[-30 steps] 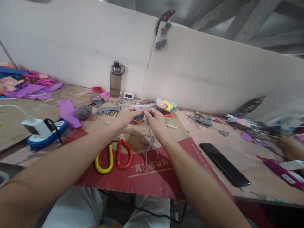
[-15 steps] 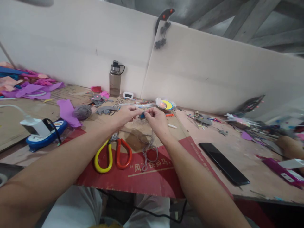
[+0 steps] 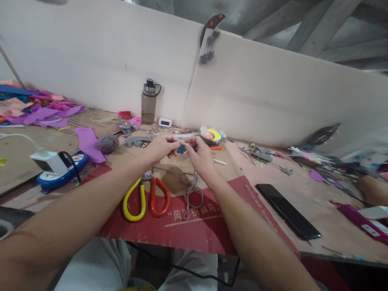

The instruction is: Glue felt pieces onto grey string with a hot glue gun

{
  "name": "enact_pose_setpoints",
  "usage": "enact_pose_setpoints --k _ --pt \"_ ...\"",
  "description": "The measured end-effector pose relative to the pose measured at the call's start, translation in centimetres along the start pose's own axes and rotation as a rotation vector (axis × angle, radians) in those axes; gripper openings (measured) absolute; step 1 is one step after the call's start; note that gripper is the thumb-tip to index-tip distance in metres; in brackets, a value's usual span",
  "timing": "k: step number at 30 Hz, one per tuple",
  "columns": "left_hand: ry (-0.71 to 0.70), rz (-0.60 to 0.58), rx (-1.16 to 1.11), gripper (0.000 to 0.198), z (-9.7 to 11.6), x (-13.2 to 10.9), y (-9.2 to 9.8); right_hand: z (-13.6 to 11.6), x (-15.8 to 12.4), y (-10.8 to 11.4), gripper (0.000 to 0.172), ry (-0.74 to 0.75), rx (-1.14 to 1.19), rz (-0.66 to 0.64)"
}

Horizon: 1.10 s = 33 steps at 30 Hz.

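Observation:
Between my hands is a small dark-blue and grey piece (image 3: 181, 148), too small to name. My left hand (image 3: 163, 148) is closed, its fingertips pinched at the left side of the piece. From the right, my right hand (image 3: 198, 155) pinches the same piece between thumb and fingers. Grey yarn (image 3: 192, 196) hangs below my right hand and lies in loose loops on the red-and-brown cardboard (image 3: 136, 232). Scissors (image 3: 147, 198) with one yellow and one red handle lie below my left wrist, their blades partly hidden by it.
A ball of grey yarn (image 3: 108, 143), a water bottle (image 3: 148, 103) and a small digital clock (image 3: 165, 122) stand farther back. At right are a black phone (image 3: 287, 211) and a magenta power strip (image 3: 362, 220); at left, a blue power strip (image 3: 62, 173). Another person's arm (image 3: 371, 190) shows at far right.
The view has shifted slightly, so everything sits a little farther right and lower. Both hands remain at the small piece, and the left fingers have drawn closer around it.

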<state>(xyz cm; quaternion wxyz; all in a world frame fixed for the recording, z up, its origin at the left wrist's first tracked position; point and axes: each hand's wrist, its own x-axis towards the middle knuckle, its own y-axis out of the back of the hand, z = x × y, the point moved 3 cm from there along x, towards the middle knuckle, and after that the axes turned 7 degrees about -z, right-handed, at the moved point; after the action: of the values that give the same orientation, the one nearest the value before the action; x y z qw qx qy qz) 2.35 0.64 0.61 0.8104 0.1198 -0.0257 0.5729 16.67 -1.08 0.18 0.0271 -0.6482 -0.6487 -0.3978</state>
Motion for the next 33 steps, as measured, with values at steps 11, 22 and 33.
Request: enact_pose_setpoints --k 11,22,33 --pt "-0.021 0.039 -0.122 0.007 -0.1 -0.1 -0.1 -0.5 -0.6 -0.2 0.009 0.022 -0.081 0.032" --pt "-0.028 0.025 -0.254 0.009 -0.6 0.1 -0.5 -0.4 -0.5 -0.4 0.015 -0.049 0.008 0.05" --pt "-0.076 -0.012 -0.271 0.008 -0.4 0.1 -0.9 0.5 -0.1 -0.3 0.021 -0.172 0.229 0.085"
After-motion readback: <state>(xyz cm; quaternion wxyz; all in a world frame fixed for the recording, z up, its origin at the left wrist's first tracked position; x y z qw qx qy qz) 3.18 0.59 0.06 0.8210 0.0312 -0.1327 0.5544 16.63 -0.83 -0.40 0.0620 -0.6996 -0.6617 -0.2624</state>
